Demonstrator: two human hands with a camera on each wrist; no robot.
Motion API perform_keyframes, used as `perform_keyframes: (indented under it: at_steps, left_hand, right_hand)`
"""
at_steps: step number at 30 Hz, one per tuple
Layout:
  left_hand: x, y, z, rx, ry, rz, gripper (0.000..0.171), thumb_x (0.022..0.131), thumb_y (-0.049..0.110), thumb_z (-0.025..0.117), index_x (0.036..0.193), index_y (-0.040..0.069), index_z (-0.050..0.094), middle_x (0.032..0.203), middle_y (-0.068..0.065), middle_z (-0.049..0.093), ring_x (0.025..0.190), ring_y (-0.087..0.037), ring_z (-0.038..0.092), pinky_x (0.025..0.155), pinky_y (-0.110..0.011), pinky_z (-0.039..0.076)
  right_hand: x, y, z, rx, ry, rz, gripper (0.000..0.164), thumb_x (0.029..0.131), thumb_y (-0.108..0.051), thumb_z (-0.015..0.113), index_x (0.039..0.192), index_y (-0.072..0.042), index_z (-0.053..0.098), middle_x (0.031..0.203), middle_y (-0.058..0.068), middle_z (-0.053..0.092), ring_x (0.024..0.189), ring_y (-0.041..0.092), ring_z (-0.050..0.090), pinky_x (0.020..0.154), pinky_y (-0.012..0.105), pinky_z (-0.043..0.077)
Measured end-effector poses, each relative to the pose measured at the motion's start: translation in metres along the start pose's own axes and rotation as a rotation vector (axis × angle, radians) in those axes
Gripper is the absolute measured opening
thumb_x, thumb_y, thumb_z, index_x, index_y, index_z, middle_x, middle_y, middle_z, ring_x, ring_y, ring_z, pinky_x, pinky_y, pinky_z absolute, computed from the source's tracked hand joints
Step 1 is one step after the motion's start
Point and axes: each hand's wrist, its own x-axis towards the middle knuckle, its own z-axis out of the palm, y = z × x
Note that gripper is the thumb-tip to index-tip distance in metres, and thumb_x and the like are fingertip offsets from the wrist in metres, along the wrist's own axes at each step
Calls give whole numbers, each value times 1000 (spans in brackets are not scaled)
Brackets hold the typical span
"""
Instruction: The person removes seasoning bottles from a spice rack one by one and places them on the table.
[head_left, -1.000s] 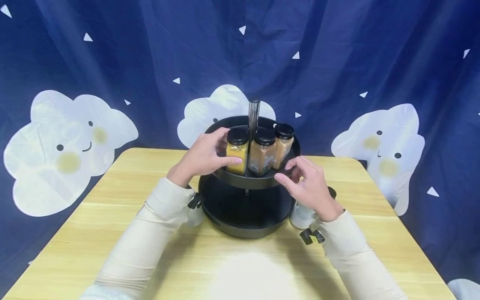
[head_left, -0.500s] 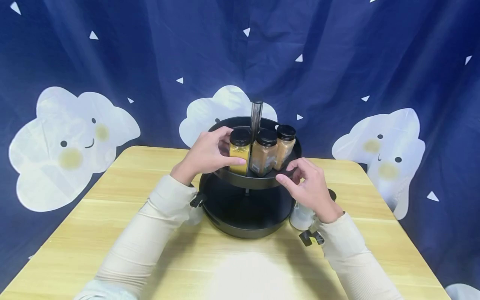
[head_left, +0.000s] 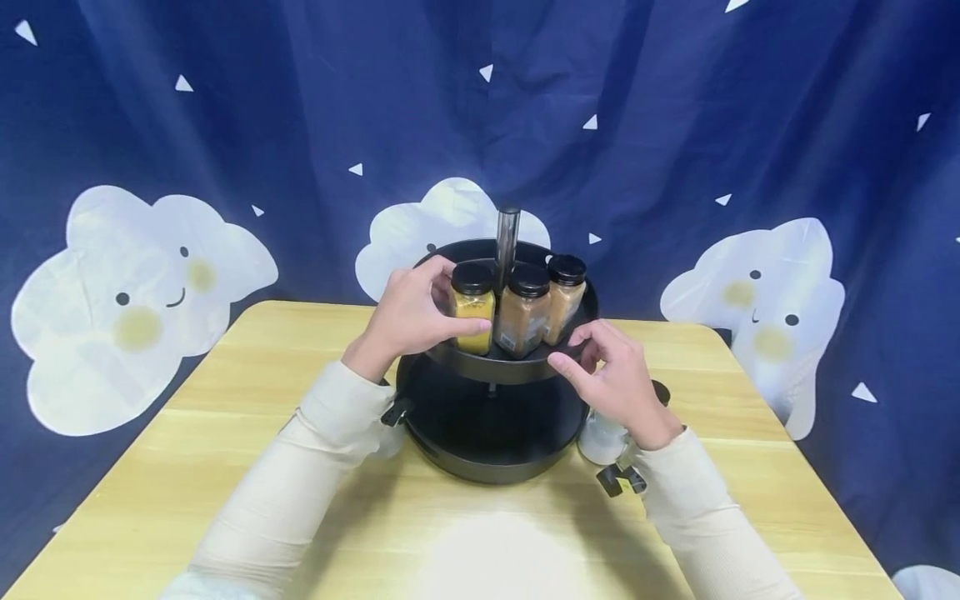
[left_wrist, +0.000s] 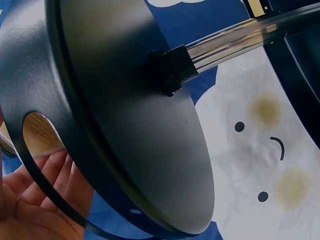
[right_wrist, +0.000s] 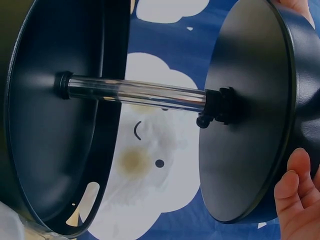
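In the head view, my left hand (head_left: 408, 312) grips a spice jar (head_left: 472, 310) with yellow contents and a black lid, the thumb across its front. This jar stands at the left front of the upper tier (head_left: 495, 368) of a black two-tier rack. Beside it are two more black-lidded jars with brownish contents, a middle jar (head_left: 522, 312) and a right jar (head_left: 564, 300). My right hand (head_left: 611, 371) is at the tier's right front rim with loosely bent fingers. In the right wrist view, its fingertips (right_wrist: 300, 165) overlap the tier's outer wall.
Below, the rack's lower tier (head_left: 487, 471) sits on a wooden table (head_left: 202, 450). A clear post (right_wrist: 140, 94) joins the tiers. Behind my right wrist is a jar with whitish contents (head_left: 600, 439), partly hidden. A blue curtain (head_left: 637, 167) with clouds hangs behind the table.
The head view shifts slightly. Both hands keep their places at the upper tier, and the jars stay where they were.
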Motion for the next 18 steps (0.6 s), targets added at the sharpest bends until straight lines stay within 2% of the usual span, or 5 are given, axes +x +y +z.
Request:
perform_keyframes:
  at_steps: [12, 18]
  left_hand:
    - [1, 3, -2, 12, 44, -39, 64, 61, 40, 91, 102, 3, 60, 83, -8, 69, 77, -21, 62, 69, -35, 48]
    - [1, 3, -2, 22, 53, -33, 65, 60, 40, 91, 103, 2, 60, 83, -9, 69, 78, -21, 62, 70, -36, 48]
  right_hand:
    - [2, -1, -1, -5, -11, 11, 55, 87, -57, 63, 83, -2, 59, 62, 3, 49, 54, 13, 47, 51, 19, 34]
    - [0, 1, -1, 4, -19, 20, 54, 87, -56, 64, 83, -2, 59, 63, 2, 49, 55, 13, 47, 52, 19, 34]
